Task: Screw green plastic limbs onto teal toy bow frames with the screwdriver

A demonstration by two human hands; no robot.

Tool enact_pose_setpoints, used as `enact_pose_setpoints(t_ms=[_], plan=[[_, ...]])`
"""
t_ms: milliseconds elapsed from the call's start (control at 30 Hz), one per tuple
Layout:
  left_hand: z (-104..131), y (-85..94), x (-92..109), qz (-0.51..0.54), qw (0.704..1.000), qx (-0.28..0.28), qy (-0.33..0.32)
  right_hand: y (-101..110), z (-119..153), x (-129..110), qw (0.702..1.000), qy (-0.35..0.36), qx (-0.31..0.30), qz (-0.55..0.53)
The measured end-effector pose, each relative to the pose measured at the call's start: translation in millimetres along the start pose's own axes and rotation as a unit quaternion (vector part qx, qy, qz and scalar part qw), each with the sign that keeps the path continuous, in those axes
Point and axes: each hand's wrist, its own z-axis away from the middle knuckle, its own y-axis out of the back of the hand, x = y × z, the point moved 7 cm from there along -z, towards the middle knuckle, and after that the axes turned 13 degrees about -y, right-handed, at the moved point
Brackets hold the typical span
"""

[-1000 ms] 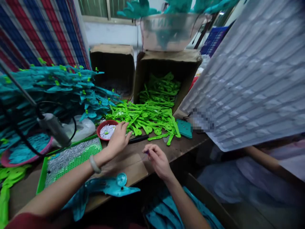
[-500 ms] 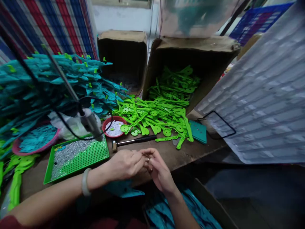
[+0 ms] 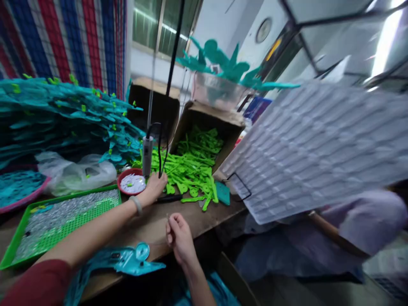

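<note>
My left hand (image 3: 155,188) reaches out over the bench to the near edge of a pile of bright green plastic parts (image 3: 178,163). Its fingertips are hidden, so its grip is unclear. Beside it hang a grey electric screwdriver (image 3: 147,155) and its black cord. Nearer to me, my right hand (image 3: 180,238) is held up with fingers pinched. A tiny thin thing seems to stick out at the fingertips, too small to name. On the bench edge, below my left forearm, lies a teal plastic part (image 3: 127,260) with a round disc on it.
A green tray (image 3: 89,229) of small silvery pieces, a red bowl (image 3: 131,180) of white pieces and a hammer's black handle (image 3: 168,198) are on the bench. Teal parts (image 3: 63,114) are heaped left. A white ridged panel (image 3: 318,148) stands right, with a person (image 3: 366,233) beyond it.
My hands were together over the bench and are now apart. The left has gone forward to the green pile; the right stays near me, pinched. The view has tilted up and turned right.
</note>
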Motion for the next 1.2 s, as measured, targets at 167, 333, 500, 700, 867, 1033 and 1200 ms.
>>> enact_pose_setpoints(t_ms=[167, 333, 500, 700, 867, 1033, 1200], plan=[[5, 29.8, 3, 0.012, 0.997, 0.054, -0.055, 12, -8, -22, 0.992, 0.095, 0.075, -0.031], [22, 51.4, 17, 0.102, 0.975, 0.057, -0.189, -16, -21, -32, 0.984, 0.142, 0.092, -0.051], [29, 80.7, 34, 0.217, 0.958, 0.156, -0.104, -8, 11, -27, 0.949, 0.242, 0.186, -0.075], [128, 87.3, 53, 0.599, 0.784, 0.079, 0.141, 5, 39, -51, 0.95, 0.232, 0.185, 0.095], [269, 70.6, 73, 0.725, 0.609, -0.12, 0.298, -90, 67, -54, 0.853, 0.187, -0.21, 0.44], [326, 58.7, 80, 0.695, 0.591, -0.247, 0.327, -177, 95, 0, 0.574, 0.153, -0.594, 0.542], [336, 66.7, 78, 0.67, 0.614, -0.26, 0.326, -203, 109, 20, 0.479, 0.099, -0.67, 0.558]])
